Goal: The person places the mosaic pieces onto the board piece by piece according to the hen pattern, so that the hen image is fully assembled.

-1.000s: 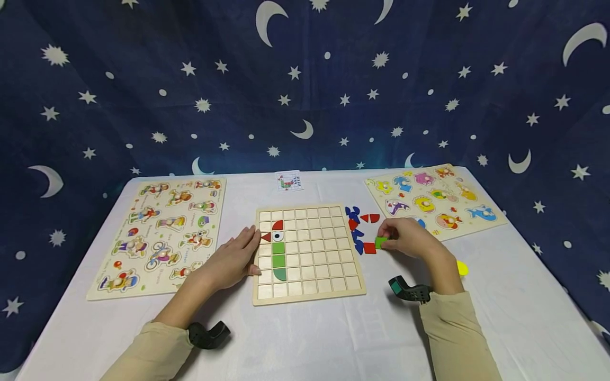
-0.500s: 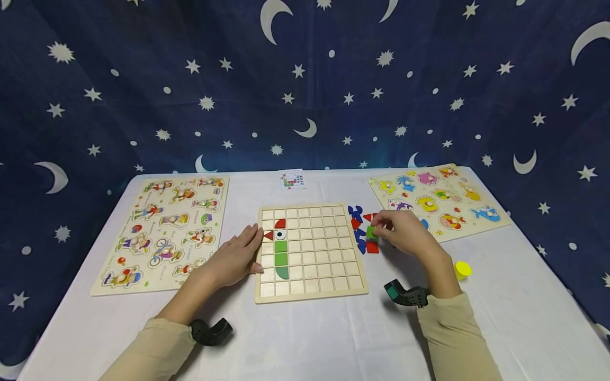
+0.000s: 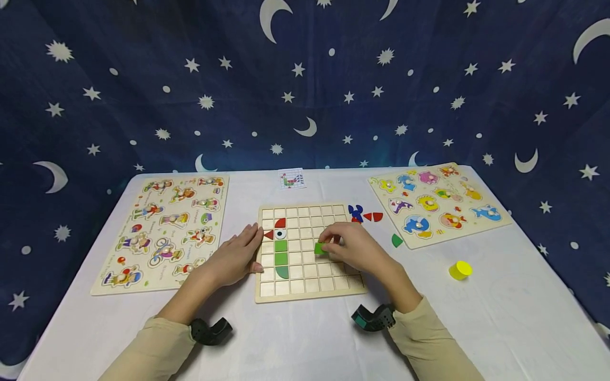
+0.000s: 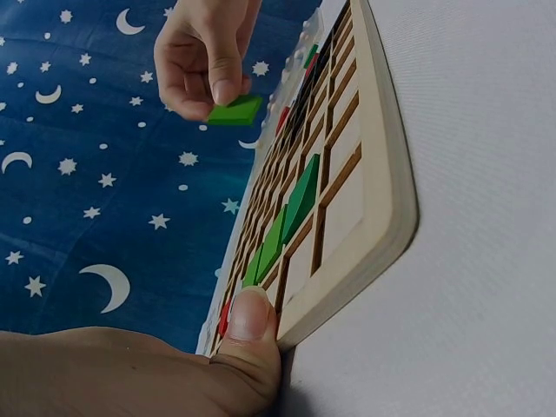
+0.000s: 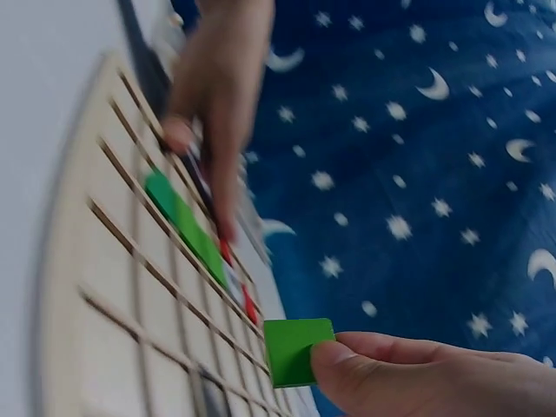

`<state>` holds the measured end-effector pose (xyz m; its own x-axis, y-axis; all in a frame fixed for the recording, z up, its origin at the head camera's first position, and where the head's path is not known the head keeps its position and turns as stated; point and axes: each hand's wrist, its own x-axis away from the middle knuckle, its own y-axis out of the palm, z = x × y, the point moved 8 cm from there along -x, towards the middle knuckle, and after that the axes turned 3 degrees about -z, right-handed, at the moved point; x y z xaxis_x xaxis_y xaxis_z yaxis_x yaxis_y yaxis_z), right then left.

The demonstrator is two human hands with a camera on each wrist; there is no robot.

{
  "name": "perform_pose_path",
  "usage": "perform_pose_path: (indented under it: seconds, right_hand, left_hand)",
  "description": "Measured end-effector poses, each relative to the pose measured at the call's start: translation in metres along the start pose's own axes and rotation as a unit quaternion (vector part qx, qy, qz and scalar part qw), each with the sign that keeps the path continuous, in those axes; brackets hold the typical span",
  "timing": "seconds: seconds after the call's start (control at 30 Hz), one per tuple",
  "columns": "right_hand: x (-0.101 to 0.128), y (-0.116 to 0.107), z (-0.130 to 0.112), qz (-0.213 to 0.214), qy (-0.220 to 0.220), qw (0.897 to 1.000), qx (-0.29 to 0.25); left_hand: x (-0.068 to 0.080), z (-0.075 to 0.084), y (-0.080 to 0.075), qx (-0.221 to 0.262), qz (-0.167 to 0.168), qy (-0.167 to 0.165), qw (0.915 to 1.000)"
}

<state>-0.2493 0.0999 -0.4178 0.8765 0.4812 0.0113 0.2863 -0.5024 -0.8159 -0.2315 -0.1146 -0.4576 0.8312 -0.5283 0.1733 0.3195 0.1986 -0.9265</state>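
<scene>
One green square (image 3: 320,248) (now over board (image 3: 305,296))

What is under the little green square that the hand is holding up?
The green square tile, pinched by the right hand, hangs over empty cells of the wooden grid board. The hand hides the cells to its right.

The grid board (image 3: 312,253) looks like pale, unpainted wood with a smooth matt face and thin raised slats. The green square tile (image 3: 320,248), pinched by the right hand (image 3: 350,247), seems painted wood, flat and matt. The table cover (image 3: 305,338) is a white sheet, smooth with soft creases. At 9 o'clock and at 2 o'clock from the grid board lie peg puzzle boards (image 3: 164,230) of light wood with printed colour pieces. The yellow cap (image 3: 459,270) looks like plastic, slightly shiny. The starry backdrop (image 3: 305,79) is matt blue cloth.
</scene>
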Motion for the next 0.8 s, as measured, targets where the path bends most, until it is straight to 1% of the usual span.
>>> perform_pose_path:
  seconds: [0.2,0.43,0.57,0.8]
  right_hand:
    - [-0.002,0.024,-0.017,-0.003,-0.018,1.0,-0.002]
    - [-0.003,0.044,-0.029,-0.013,-0.027,1.0,-0.008]
    - [-0.004,0.052,-0.031,-0.023,-0.028,0.999,-0.001]
    - [-0.003,0.057,-0.035,-0.04,-0.044,0.998,0.007]
  left_hand:
    - [0.0,0.001,-0.001,-0.001,0.0,0.001,1.0]
    - [0.001,0.0,0.0,0.0,0.0,-0.001,1.0]
    - [0.0,0.0,0.0,0.001,0.002,0.0,1.0]
    - [0.0,0.0,0.0,0.003,0.002,0.0,1.0]
